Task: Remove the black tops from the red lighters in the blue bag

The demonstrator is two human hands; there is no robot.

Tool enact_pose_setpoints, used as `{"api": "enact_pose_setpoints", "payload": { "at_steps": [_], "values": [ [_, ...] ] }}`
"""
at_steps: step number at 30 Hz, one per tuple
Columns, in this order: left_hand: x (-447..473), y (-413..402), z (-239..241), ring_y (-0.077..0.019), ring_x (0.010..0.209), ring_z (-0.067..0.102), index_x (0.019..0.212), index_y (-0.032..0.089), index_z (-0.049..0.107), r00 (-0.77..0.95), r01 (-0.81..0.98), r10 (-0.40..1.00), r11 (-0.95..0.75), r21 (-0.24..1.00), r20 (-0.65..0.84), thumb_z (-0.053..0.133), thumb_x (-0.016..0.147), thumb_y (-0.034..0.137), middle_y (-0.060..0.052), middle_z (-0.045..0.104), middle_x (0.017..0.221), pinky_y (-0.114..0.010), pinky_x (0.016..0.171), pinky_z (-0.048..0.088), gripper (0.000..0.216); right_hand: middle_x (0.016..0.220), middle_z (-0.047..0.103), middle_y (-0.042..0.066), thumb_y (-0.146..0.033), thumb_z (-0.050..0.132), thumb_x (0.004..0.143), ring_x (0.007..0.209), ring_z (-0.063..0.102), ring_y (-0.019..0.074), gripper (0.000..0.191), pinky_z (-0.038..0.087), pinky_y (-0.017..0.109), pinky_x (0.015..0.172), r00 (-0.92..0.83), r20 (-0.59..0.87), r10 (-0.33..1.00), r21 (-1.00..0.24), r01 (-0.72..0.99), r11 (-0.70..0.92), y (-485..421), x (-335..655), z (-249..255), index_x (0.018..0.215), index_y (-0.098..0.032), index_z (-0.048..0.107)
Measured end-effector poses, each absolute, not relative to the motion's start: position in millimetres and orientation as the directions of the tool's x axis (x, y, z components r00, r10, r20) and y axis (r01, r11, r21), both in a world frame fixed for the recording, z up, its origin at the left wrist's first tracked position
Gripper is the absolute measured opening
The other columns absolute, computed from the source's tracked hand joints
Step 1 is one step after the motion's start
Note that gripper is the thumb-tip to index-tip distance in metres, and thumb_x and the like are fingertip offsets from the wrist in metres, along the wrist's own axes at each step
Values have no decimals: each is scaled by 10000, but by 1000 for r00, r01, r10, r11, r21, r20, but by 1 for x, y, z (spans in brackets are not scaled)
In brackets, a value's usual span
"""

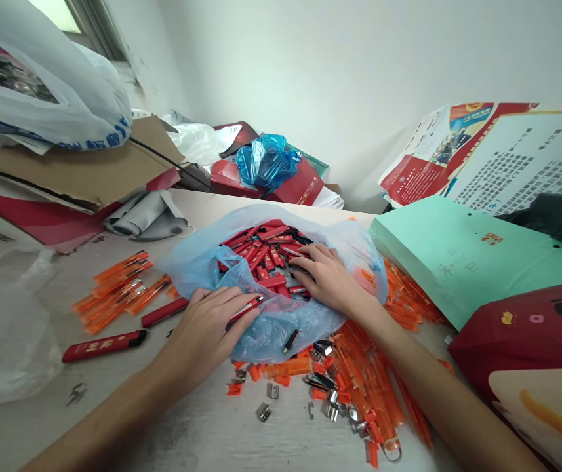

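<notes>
My left hand [214,328] is closed round a red lighter [245,311] with a metal end, at the near left edge of a bluish plastic bag [265,334]. The bag lies open on the table, full of red lighters [265,255] with black ends. Over the right side of that heap rests my right hand [327,278], its fingers apart and bent, their tips touching the lighters. Whether anything sits under those fingers is hidden. A loose black piece [290,341] lies on the bag's near side. Left of my left hand is a red lighter with gold lettering [103,345].
Orange lighter bodies [118,295] lie at left, more orange bodies [369,373] under my right forearm. Small metal hoods [263,412] and orange bits scatter in front. A mint-green bag [448,249] and a red bag [531,328] border the right, a cardboard box [128,157] the left.
</notes>
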State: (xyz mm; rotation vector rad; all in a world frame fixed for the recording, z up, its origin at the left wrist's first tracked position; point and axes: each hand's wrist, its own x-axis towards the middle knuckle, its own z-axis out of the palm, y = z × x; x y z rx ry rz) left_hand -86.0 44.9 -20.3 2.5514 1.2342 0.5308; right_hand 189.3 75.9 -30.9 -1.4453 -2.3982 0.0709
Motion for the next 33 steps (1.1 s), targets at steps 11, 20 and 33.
{"api": "enact_pose_setpoints", "payload": {
  "at_steps": [11,20,33],
  "values": [
    [-98,51,-12,-334,675,628,754,268,742,402,889,905,-423,174,141,560,986,567,-90,705,639,-346,605,275,420,1304,669,114,-204,507,1059,1228,607,306,265,497,471,1053,-311,243,919,-282,884,373,78,193,-32,1288,-241,636],
    [-113,62,0,-327,585,652,989,283,723,363,909,925,-379,172,116,739,844,574,-30,643,578,-328,557,267,326,1394,650,134,-243,637,1029,1322,574,305,244,476,482,1122,-506,293,811,-277,767,579,71,182,-18,1252,-197,724],
    [-120,67,3,-311,579,667,1492,227,612,332,942,938,-323,-95,98,557,1002,446,-54,708,670,-308,564,278,540,1256,660,134,-361,652,1047,1206,617,295,405,515,440,1024,-555,164,815,-292,762,578,64,173,-20,1422,-209,644]
  ]
}}
